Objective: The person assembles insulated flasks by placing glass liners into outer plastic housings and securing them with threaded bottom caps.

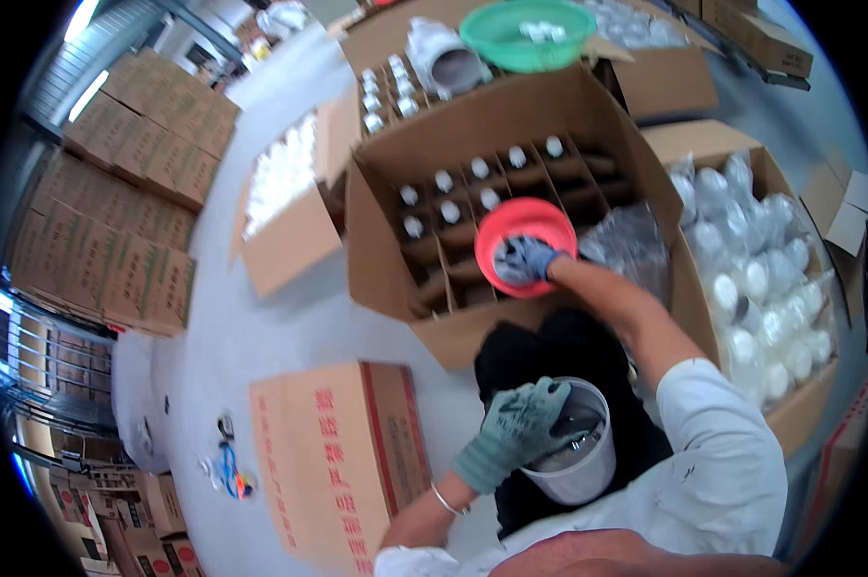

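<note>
My left hand (523, 431), in a green glove with a dark palm, reaches over the rim of a white bucket (586, 481) held in my lap. Its curled fingers dip inside among shiny, dark contents too unclear to name. Ahead, my right hand (528, 260), in a grey-blue glove, is down in a red bowl (515, 217) with fingers bent. Whatever they grip there is hidden. The bowl rests over the dividers of an open carton (453, 332). White-capped bottles (480, 168) stand in several of its compartments, and a crumpled clear plastic bag (631, 245) lies at its right side.
A box of clear bottles (761, 288) stands to the right. Behind are a green basin (528, 38) and a carton of white-capped bottles (374, 101). A closed carton (314, 462) sits at front left; stacked cartons (116, 207) line the far left.
</note>
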Tool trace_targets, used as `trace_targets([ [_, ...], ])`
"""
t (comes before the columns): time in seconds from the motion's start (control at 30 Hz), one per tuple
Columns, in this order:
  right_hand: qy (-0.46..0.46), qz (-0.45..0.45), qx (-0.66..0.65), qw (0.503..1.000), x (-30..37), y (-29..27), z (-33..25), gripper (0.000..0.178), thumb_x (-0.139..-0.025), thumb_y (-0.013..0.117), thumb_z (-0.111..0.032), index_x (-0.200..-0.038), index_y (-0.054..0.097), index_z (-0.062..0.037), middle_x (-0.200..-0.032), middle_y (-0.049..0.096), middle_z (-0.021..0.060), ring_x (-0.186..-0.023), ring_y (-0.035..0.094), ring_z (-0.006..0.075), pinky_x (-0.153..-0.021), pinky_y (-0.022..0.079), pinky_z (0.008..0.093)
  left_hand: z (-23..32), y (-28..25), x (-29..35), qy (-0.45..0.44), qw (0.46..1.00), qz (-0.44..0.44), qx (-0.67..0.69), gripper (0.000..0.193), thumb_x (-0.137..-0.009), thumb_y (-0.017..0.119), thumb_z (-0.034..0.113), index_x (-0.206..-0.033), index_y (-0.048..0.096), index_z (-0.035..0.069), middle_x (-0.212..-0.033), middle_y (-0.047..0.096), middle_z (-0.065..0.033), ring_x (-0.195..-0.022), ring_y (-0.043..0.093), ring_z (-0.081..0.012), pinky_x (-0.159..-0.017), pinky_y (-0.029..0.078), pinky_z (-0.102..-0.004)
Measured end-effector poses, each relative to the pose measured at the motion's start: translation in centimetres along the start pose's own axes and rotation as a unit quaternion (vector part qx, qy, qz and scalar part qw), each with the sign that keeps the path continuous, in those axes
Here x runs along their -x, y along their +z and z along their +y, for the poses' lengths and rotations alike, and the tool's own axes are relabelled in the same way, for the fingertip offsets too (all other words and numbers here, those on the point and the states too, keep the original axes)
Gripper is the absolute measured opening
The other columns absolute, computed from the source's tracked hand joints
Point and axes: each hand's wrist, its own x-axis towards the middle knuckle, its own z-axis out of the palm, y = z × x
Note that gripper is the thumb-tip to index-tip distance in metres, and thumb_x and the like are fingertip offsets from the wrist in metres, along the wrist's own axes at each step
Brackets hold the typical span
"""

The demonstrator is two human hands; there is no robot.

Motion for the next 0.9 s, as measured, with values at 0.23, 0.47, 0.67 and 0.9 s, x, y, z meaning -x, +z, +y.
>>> trace_targets([
  [0.23, 0.021, -0.059, -0.272, 0.96, -1.8, -13.5, -4.3, 0.07, -0.069, 0.074, -0.015, -0.133, 0.045, -0.0161, -0.126, 0.045, 0.023, -0.108, 0.053, 0.0419, -0.094, 0.045, 0.0466, -10.6, 0.7, -0.9, -0.155, 0.824, 0.379, 0.39, 0.04, -0.095, 0.059, 0.022, -0.127, 0.052, 0.0, -0.117, 0.059, -0.0123, -0.106, 0.059, -0.0193, -0.088, 0.049, -0.0292],
  [0.47, 0.112, 0.143, -0.577, 0.796, 4.7, -27.2, -11.0, 0.068, -0.078, 0.075, -0.013, -0.139, 0.044, -0.0053, -0.134, 0.05, 0.0112, -0.124, 0.048, 0.0209, -0.104, 0.04, 0.0342, -6.5, 0.4, -4.9, -0.137, 0.792, 0.324, 0.499, 0.051, -0.094, 0.059, 0.028, -0.131, 0.05, -0.005, -0.121, 0.06, -0.0093, -0.109, 0.052, -0.0144, -0.095, 0.043, -0.0296],
  [0.67, 0.27, 0.07, -0.676, 0.682, 15.1, -29.9, -7.2, 0.039, -0.095, 0.057, -0.023, -0.125, 0.056, 0.0007, -0.119, 0.062, 0.0112, -0.108, 0.061, 0.0182, -0.094, 0.049, 0.0306, -3.5, -0.8, 1.0, 0.078, 0.944, 0.126, 0.295, 0.048, -0.083, 0.067, 0.034, -0.121, 0.063, 0.004, -0.122, 0.063, -0.0139, -0.115, 0.056, -0.0321, -0.098, 0.044, -0.0413],
  [0.9, 0.167, -0.034, -0.646, 0.744, 15.3, -32.3, -15.6, 0.046, -0.091, 0.063, -0.027, -0.128, 0.053, -0.0007, -0.127, 0.057, 0.0116, -0.112, 0.058, 0.0195, -0.098, 0.045, 0.0312, 1.1, 1.5, 2.3, 0.156, 0.973, 0.023, 0.171, 0.061, -0.071, 0.069, 0.047, -0.122, 0.063, 0.013, -0.128, 0.057, -0.0113, -0.12, 0.05, -0.0388, -0.101, 0.039, -0.0488],
])
